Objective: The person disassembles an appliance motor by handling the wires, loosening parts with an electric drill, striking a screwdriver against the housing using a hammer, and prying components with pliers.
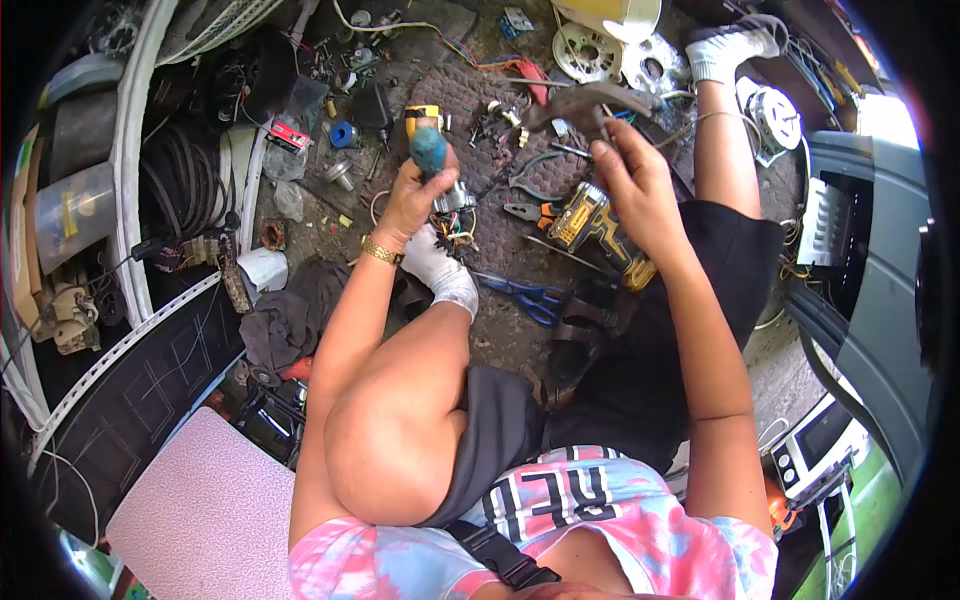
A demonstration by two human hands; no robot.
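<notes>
My left hand (408, 205) is closed around a screwdriver with a teal handle (429, 150), held upright; its tip is hidden. Just below it sits a metal motor part (456, 198) with loose coloured wires, beside my socked foot (440, 270). In my right hand (637, 178) is a hammer (590, 104), its dark head raised to the right of the screwdriver and apart from it. A yellow-and-black cordless drill (590, 225) lies on the floor under my right hand. Orange-handled pliers (532, 213) and another pair of pliers (530, 178) lie nearby.
Blue-handled scissors (535, 298) lie between my legs. Small metal parts surround a blue spool (343, 134) at the left. Round metal housings (588, 52) lie near a yellow container (625, 15) at the back. A pink patterned board (205, 505) stands at my left, a grey cabinet (870, 260) at my right.
</notes>
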